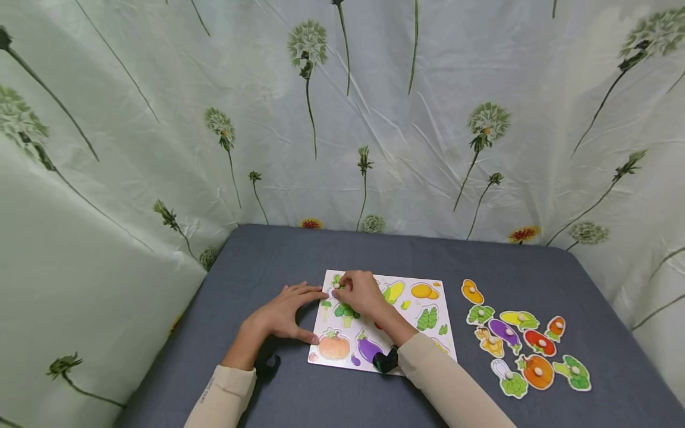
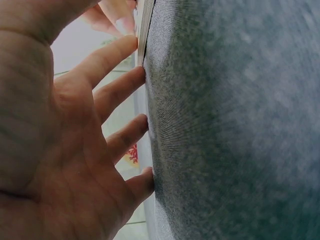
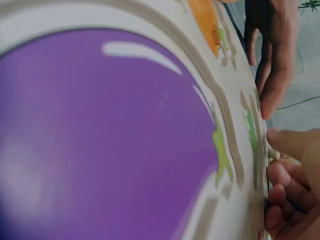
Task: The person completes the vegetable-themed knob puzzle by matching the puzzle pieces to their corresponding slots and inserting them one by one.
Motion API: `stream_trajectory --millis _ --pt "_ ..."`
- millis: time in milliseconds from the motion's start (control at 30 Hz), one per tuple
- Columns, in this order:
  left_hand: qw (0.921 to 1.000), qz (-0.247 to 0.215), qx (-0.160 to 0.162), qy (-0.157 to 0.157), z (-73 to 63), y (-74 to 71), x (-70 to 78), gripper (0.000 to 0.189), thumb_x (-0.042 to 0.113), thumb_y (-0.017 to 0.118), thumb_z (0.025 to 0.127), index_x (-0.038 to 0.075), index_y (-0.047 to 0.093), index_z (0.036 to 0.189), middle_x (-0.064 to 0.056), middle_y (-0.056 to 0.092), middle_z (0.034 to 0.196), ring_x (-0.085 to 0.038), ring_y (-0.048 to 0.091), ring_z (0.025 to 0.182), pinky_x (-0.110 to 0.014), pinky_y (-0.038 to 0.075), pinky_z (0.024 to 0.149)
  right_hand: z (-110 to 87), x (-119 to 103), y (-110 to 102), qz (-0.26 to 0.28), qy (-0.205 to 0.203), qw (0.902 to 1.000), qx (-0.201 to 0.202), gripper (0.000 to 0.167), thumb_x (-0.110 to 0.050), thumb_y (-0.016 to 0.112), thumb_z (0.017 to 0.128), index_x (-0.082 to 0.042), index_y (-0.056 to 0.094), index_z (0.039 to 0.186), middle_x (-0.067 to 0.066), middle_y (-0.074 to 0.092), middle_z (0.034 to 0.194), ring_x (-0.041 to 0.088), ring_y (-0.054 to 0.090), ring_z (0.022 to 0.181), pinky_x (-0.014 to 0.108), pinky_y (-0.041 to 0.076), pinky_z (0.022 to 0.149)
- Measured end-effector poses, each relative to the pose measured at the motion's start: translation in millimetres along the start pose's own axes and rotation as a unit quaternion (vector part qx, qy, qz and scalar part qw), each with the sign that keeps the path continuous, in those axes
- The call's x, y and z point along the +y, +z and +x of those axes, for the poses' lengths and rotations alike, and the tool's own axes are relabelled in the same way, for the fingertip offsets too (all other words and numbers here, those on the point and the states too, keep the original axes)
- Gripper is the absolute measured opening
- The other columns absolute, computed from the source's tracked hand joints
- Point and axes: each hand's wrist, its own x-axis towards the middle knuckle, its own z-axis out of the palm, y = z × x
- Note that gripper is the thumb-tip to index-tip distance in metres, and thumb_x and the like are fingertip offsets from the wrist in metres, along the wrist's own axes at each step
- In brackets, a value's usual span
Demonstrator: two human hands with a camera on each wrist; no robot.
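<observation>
A white vegetable puzzle board (image 1: 444, 315) lies on the table. My left hand (image 1: 283, 312) spreads along its left side, index fingertip at the upper left edge and thumb by the pumpkin picture (image 1: 334, 345). In the left wrist view, the other fingertips (image 2: 142, 75) of that hand touch the cloth beside the board's edge. My right hand (image 1: 364, 294) reaches across the board to its upper left corner. Between its thumb and fingers it pinches the small wooden knob (image 3: 273, 154) of a puzzle piece (image 1: 336, 280) showing green leaves; the rest is mostly hidden by the fingers.
To the right of the board lie several loose knobbed pieces, among them an eggplant (image 1: 505, 334), a corn (image 1: 519, 320), a pumpkin (image 1: 537, 373) and a broccoli (image 1: 575, 374). A dark grey cloth (image 1: 289, 249) covers the table. Behind hangs a flowered curtain (image 1: 396, 148).
</observation>
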Motion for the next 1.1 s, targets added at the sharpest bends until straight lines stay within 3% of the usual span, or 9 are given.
stream_trajectory --millis 100,233,467,700,1100 --pt "1.0 -0.001 -0.001 -0.002 -0.7 -1.8 -1.3 0.094 0.058 0.087 0.072 0.023 0.052 0.152 -0.007 0.043 0.162 -0.044 0.026 0.155 -0.076 0.013 0.12 -2.3 4 -5 0.026 -0.002 0.9996 -0.006 0.024 -0.021 0.079 0.091 -0.005 0.076 0.108 -0.004 0.064 0.069 0.007 0.054 0.057 0.024 0.045 0.054" --pt "0.9999 0.0 -0.008 -0.007 0.8 -1.1 -1.7 0.094 0.058 0.086 0.071 0.024 0.052 0.152 -0.007 0.043 0.162 -0.043 0.026 0.156 -0.075 0.012 0.121 -10.8 11 -13 0.041 0.005 0.9991 0.006 0.018 -0.017 0.077 0.091 -0.006 0.077 0.105 -0.005 0.066 0.073 0.007 0.057 0.061 0.025 0.05 0.061" --pt "0.9999 0.001 -0.011 -0.01 2.7 0.7 -3.2 0.095 0.06 0.086 0.071 0.026 0.052 0.152 -0.006 0.042 0.163 -0.042 0.025 0.156 -0.074 0.012 0.122 -24.4 18 -39 0.048 0.009 0.9986 0.022 0.015 -0.014 0.078 0.091 -0.005 0.077 0.102 -0.002 0.066 0.072 0.01 0.055 0.054 0.024 0.046 0.052" --pt "0.9999 0.006 -0.009 -0.011 2.7 2.1 -3.4 0.095 0.06 0.086 0.07 0.027 0.052 0.152 -0.006 0.041 0.164 -0.041 0.024 0.157 -0.073 0.012 0.122 -35.1 32 -67 0.013 0.014 0.9988 0.046 0.012 -0.015 0.08 0.089 -0.007 0.078 0.097 -0.002 0.065 0.072 0.01 0.053 0.062 0.023 0.045 0.059" --pt "0.9999 0.003 -0.007 0.009 1.5 1.8 -7.3 0.095 0.06 0.085 0.071 0.027 0.05 0.154 -0.009 0.041 0.163 -0.043 0.025 0.155 -0.075 0.01 0.121 -62.0 73 -106 -0.022 0.038 0.9965 0.071 0.012 -0.02 0.08 0.091 -0.01 0.078 0.097 -0.002 0.065 0.077 0.012 0.053 0.067 0.024 0.044 0.061"
